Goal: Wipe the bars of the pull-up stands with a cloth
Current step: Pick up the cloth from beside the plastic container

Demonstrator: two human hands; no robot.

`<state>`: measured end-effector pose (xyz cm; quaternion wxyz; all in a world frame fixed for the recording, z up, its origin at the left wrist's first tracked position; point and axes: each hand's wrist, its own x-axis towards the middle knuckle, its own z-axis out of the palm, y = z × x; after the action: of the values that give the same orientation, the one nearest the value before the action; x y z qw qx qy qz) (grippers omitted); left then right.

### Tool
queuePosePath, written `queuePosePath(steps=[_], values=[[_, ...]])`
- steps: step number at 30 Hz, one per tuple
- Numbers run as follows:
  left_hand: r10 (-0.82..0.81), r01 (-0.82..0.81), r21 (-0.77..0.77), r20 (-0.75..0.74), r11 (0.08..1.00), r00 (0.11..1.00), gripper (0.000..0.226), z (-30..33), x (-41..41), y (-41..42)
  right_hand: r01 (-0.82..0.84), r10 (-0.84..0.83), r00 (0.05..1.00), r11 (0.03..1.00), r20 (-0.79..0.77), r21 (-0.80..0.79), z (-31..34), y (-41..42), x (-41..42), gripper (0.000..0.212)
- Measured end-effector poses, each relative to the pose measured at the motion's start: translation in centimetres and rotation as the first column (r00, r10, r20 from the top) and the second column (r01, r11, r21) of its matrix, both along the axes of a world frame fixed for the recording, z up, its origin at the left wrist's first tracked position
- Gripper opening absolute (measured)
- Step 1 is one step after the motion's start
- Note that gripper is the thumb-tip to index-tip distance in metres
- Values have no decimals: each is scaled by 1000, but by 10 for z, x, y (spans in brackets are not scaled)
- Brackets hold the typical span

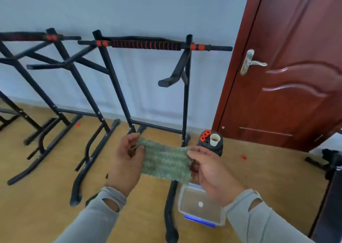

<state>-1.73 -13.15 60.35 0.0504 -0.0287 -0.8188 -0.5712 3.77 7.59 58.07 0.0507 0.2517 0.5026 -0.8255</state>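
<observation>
A green textured cloth [165, 162] is stretched flat between my two hands, low in the middle of the view. My left hand [127, 161] pinches its left edge and my right hand [211, 172] pinches its right edge. Behind the cloth stands a black pull-up stand [186, 98] against the wall. Its top bar [146, 45] carries a black and red ribbed grip and red collars. A second stand [61, 61] is to the left, with its own top bar [27, 36]. Both hands are well below the bars and touch neither.
A clear plastic box [201, 204] lies on the wooden floor below my right hand. A black holder with red rings and a white cup [212, 141] stands by the stand's foot. A brown door [288, 67] fills the right. Dark objects [331, 161] sit at the far right.
</observation>
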Motion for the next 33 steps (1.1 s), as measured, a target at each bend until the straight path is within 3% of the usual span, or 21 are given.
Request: queuePosePath(steps=[3, 5, 7, 9, 11, 13, 14, 16, 17, 18, 19, 20, 22, 24, 28, 30, 33], values=[[-129, 101, -124, -243, 987, 961, 27, 12, 6, -31, 56, -54, 998, 990, -17, 132, 20, -55, -4, 14], [-309, 208, -288, -371, 935, 876, 29, 12, 10, -55, 49, -42, 998, 984, -43, 171, 34, -98, -8, 16], [-477, 242, -491, -437, 837, 763, 33, 10, 10, -84, 35, -24, 998, 981, -63, 190, 43, -140, -14, 22], [-569, 283, -572, -415, 770, 710, 45, 7, 5, -119, 71, -62, 997, 982, -53, 176, 46, -177, -21, 29], [-630, 451, -487, -308, 748, 713, 57, 7, -2, -155, 82, -80, 997, 990, -23, 118, 48, -208, -27, 36], [-717, 681, -226, -172, 697, 676, 60, 13, -7, -188, 34, -30, 999, 994, -37, 104, 51, -232, -31, 32], [-696, 703, -18, -158, 711, 700, 58, 19, -10, -201, 34, -30, 998, 995, -50, 95, 53, -242, -33, 26], [-457, 476, 329, -137, 816, 879, 48, 31, -17, -223, 58, -57, 996, 998, -66, 16, 57, -257, -39, 17], [-295, 315, 366, -111, 876, 949, 40, 35, -25, -232, 67, -69, 994, 997, -80, -32, 59, -261, -44, 13], [-183, 195, 305, -66, 932, 981, 33, 36, -34, -240, 68, -75, 993, 995, -96, -74, 62, -265, -48, 12], [-172, 162, 245, 19, 956, 985, 32, 35, -44, -248, 59, -71, 991, 992, -113, -107, 65, -268, -53, 12], [-253, 214, 240, 147, 947, 956, 39, 33, -53, -253, 50, -67, 989, 991, -128, -127, 68, -270, -57, 19], [-486, 341, 426, 301, 838, 820, 62, 28, -72, -255, 8, -32, 987, 988, -159, -151, 71, -271, -67, 36], [-617, 382, 583, 275, 717, 738, 57, 25, -88, -249, -20, -15, 981, 984, -194, -178, 72, -270, -76, 39], [-590, 300, 720, 185, 625, 786, 29, 43, -129, -231, 37, -70, 969, 990, -239, -138, 76, -259, -106, 25], [-561, 292, 719, 162, 631, 811, 25, 56, -154, -222, 68, -80, 962, 996, -259, -54, 80, -248, -123, 15], [-559, 444, 533, 68, 720, 826, 32, 80, -196, -202, 70, -69, 951, 998, -303, -6, 88, -223, -153, 46]])
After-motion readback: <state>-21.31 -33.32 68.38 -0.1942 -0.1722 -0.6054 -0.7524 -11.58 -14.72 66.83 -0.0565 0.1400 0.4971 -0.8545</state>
